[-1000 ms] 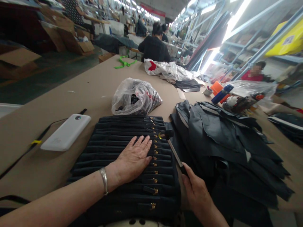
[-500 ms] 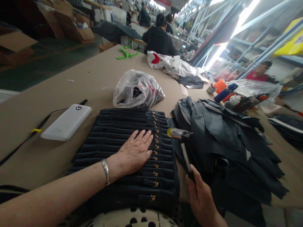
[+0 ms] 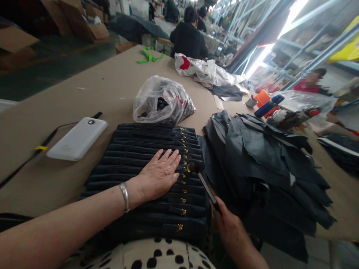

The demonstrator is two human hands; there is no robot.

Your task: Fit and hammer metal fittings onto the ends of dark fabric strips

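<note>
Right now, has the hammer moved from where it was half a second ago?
Yes. The hammer in the right hand has moved left, from clear of the row of gold zipper pulls to right beside it.

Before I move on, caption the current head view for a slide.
Left hand flat on dark zippered pieces, right hand holding a hammer beside gold zipper pulls.

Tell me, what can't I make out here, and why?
In the head view:
Dark zippered pieces: partly covered by the left hand and forearm.
Hammer: grip end hidden inside the right hand.
Plastic bag: contents mostly obscured by crumpled film.
White device: its print is too faint to read.
</note>
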